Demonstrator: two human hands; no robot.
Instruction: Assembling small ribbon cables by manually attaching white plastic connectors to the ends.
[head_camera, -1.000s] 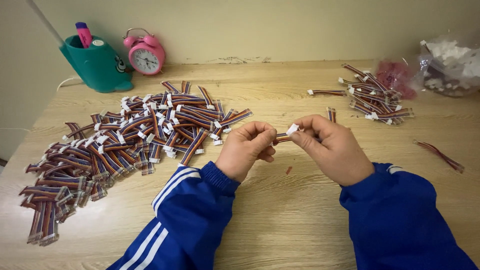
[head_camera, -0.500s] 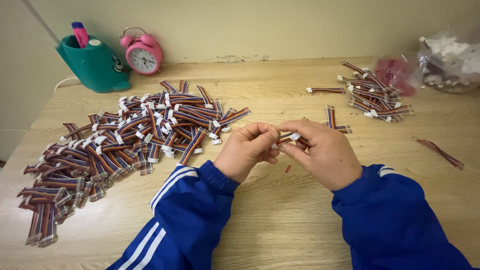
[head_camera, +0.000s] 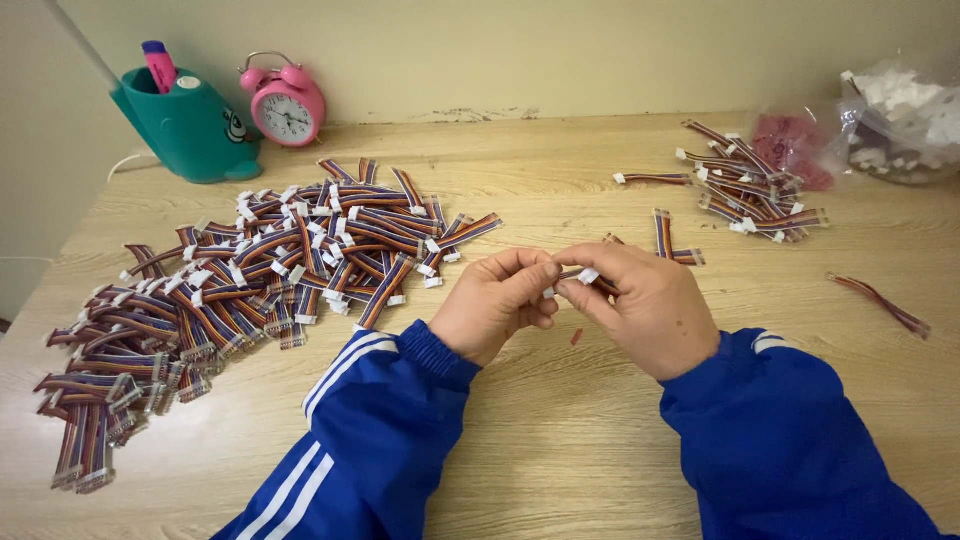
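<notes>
A short ribbon cable (head_camera: 590, 276) with a small white connector at its end is held between the two hands above the middle of the wooden table (head_camera: 540, 440), somewhat nearer the front edge than the back. It is pinched by the fingertips of the left hand (head_camera: 497, 305) at one end and gripped by the thumb and fingers of the right hand (head_camera: 650, 305) at the other, so both hands are closed on the same piece. The long axis of the cable is seen to run roughly left to right, parallel to the front edge, and the white connector lies at the gap between the two sets of fingertips (just off the right thumb). Neither hand is clearly the nearer one, since both touch it; most of the wire's length is hidden in the right palm, so the rest of it cannot be told.

Toward the left edge a large heap of finished cables (head_camera: 230, 290) is spread, well apart from the hands. Toward the back right corner a smaller pile of cables (head_camera: 745, 190) is found, beside a clear bag of white connectors (head_camera: 900, 120). A teal pen holder (head_camera: 185, 130) and a pink alarm clock (head_camera: 287, 102) stand at the back left.

Compared with half a second ago, the hands are found in nearly the same spot over the table, and the white connector is now shown more plainly between the fingertips.
</notes>
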